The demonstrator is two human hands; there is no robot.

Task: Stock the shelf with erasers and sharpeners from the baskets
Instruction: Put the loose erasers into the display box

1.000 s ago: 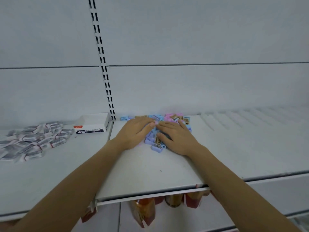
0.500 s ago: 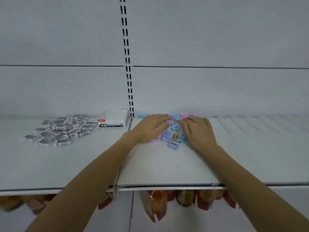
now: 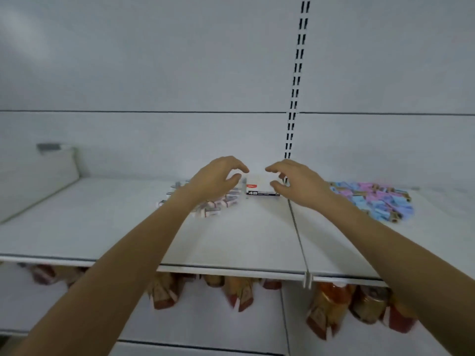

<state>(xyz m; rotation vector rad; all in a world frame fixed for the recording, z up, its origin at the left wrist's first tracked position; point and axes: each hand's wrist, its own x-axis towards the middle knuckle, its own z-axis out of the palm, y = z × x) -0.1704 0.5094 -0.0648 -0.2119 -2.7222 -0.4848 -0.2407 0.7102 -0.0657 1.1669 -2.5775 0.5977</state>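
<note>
A white eraser box (image 3: 259, 185) with a black "4B" strip lies at the back of the white shelf (image 3: 231, 240). My left hand (image 3: 216, 178) hovers just left of it and my right hand (image 3: 295, 183) just right of it, both empty with fingers loosely curved toward the box. Under and behind my left hand lies a loose pile of wrapped erasers (image 3: 213, 205). A heap of blue and pink sharpeners (image 3: 372, 200) lies on the shelf to the right of my right hand.
A slotted upright (image 3: 295, 80) runs up the back wall above the box. A seam (image 3: 298, 235) divides the two shelf boards. A white divider panel (image 3: 38, 176) stands at the far left. Packaged goods (image 3: 334, 304) hang below the shelf edge.
Both hands have lifted off the sharpener heap and moved left to either side of the eraser box. The view has swung left, so the sharpeners now lie at the right.
</note>
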